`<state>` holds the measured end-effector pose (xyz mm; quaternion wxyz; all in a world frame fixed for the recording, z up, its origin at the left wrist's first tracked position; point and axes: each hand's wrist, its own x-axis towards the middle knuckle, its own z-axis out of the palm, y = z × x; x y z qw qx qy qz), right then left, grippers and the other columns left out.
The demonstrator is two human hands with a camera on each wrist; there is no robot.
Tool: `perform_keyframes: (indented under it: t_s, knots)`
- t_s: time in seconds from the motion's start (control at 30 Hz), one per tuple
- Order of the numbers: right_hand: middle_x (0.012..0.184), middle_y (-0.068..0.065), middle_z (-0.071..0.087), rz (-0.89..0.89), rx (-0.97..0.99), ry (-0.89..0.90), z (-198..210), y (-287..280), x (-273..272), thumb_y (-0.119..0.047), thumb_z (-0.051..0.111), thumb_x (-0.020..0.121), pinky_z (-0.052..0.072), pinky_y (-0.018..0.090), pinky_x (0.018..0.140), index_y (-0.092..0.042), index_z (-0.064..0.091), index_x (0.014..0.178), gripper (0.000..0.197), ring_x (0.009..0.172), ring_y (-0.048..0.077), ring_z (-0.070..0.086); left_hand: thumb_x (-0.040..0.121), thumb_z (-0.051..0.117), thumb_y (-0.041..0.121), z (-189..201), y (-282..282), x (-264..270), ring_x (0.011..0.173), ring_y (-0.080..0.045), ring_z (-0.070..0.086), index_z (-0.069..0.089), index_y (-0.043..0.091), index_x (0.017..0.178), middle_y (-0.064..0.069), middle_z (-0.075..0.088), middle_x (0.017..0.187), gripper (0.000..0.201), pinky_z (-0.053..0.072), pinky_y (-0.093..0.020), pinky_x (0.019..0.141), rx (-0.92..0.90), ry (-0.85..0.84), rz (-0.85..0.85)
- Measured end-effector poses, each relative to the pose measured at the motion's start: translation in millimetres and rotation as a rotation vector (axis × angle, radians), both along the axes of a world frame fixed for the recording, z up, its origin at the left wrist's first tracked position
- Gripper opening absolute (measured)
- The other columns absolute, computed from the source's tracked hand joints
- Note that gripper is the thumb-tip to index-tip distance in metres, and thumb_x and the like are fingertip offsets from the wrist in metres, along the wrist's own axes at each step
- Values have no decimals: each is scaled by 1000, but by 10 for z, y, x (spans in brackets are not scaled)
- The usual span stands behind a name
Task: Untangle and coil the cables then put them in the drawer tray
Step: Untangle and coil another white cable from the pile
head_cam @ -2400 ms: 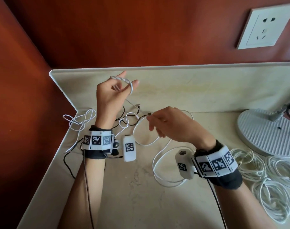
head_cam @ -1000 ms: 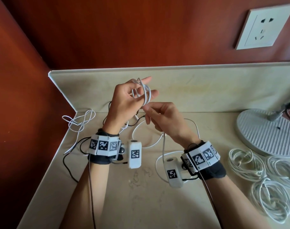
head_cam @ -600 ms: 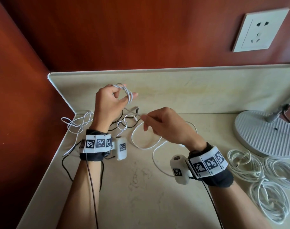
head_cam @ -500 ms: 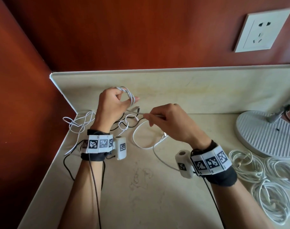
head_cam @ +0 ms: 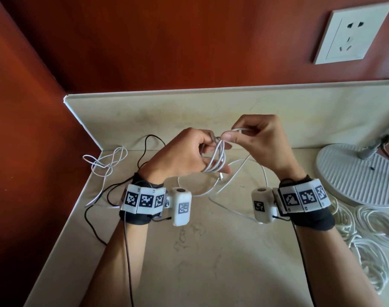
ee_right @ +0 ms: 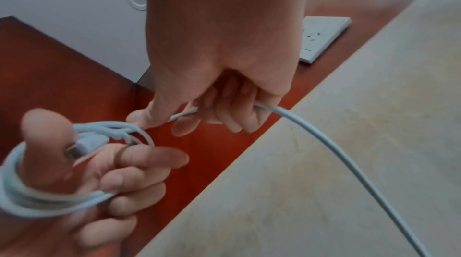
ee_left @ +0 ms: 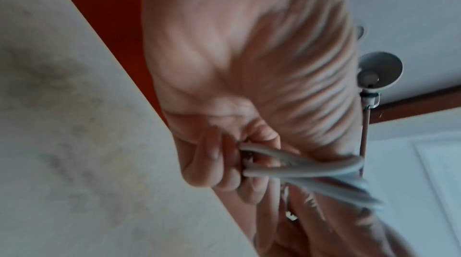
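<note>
Right hand [head_cam: 253, 140] has swung up from beside the left hand [head_cam: 184, 156] to lay another turn, pinching the white cable [head_cam: 218, 156] whose loops wrap the left fingers; keep light tension, stack turns evenly, let counter [head_cam: 211, 262] slack feed freely.

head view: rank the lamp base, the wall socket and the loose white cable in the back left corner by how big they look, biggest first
1. lamp base, partly cut off by the frame edge
2. wall socket
3. loose white cable

The socket and the cable's spread look close, and the wide lens stretches the corners, so that order is unsure.
</note>
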<state>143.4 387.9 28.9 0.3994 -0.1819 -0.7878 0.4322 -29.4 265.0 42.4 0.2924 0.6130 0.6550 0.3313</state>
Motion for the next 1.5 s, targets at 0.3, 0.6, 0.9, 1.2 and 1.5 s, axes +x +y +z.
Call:
perform_keyframes:
  t_s: [0.3,0.6,0.9,1.2,1.5]
  knots:
    - [73,12,60,97,-265,186,-123,2,-145,-30,75,92,42,32,60,-7,66,88,26,66,22,51,66,96,22,186,-84,195,96,3,66,77,13,119,21,65,94,57,52,-19,92,167,-71,-66]
    - [73,27,59,157,-417,170,-247,-59,-259,-26,73,96,42,41,60,-7,72,87,21,61,30,45,65,89,45,201,-87,129,90,-4,49,79,27,113,5,43,123,52,41,-12,82,328,106,-21]
    - [61,3,48,161,-267,88,-176,-398,-408,-29,61,103,31,18,51,-17,71,79,29,54,8,35,82,80,33,174,-32,39,93,-2,60,74,7,119,2,54,110,46,46,-15,77,450,-255,153]
    - [46,-19,43,192,-72,-201,-14,-570,-329,-21,52,110,29,10,48,-8,79,100,31,42,6,36,94,73,5,47,109,-192,86,7,68,74,-6,111,14,71,88,21,49,-11,79,565,-433,625]
    - [74,-15,68,135,216,-177,56,-516,-302,-15,63,103,47,27,66,-14,78,93,18,66,9,62,67,87,60,-166,82,-559,103,-3,65,81,26,94,3,65,111,43,53,-27,97,357,36,668]
